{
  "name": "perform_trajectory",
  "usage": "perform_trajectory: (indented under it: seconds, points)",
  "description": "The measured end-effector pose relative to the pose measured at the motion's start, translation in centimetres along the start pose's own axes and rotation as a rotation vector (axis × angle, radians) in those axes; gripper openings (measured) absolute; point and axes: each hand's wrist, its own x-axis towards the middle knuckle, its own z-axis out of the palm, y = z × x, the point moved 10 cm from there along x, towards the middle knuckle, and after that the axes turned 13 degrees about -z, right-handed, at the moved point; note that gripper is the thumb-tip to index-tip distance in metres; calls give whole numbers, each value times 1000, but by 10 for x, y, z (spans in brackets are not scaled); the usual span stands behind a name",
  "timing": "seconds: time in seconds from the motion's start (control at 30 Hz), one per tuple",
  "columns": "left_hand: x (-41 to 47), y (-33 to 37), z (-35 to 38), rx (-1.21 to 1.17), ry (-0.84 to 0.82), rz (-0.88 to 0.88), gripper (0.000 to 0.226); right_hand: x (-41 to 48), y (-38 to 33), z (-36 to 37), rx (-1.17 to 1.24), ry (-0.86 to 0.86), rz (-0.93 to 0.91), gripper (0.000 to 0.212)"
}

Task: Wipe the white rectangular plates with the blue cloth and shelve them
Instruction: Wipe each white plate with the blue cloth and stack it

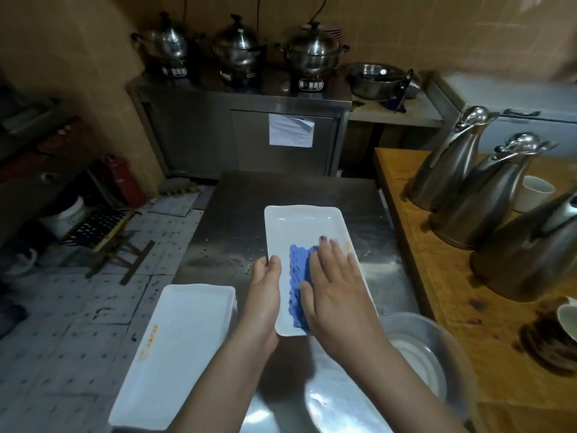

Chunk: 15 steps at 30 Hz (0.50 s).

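Note:
A white rectangular plate lies lengthwise on the steel table. On its near half lies the blue cloth. My right hand presses flat on the cloth with straight fingers. My left hand grips the plate's left rim, thumb on top of the edge. A stack of white rectangular plates sits at the table's near left corner, its left side hanging over the floor.
A steel basin with a white dish inside stands at the near right. Three steel jugs and cups crowd the wooden counter on the right. Behind, a steel cabinet carries three pots. The floor lies left.

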Motion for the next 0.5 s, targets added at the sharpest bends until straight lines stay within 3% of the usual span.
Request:
perform_trajectory:
  seconds: [0.1,0.27,0.43,0.5]
  points:
    - [1,6,-11,31,8,18,18,10,-23,17,133,-97,-112,59]
    - [-4,16,-24,47,-11,56,23,42,-47,21,174,-112,-304,57]
    - [-13,18,-46,101,6,45,18,68,1,12,-172,-52,-50,54]
    - [-14,23,-59,82,16,50,19,55,5,15,-193,-43,17,56]
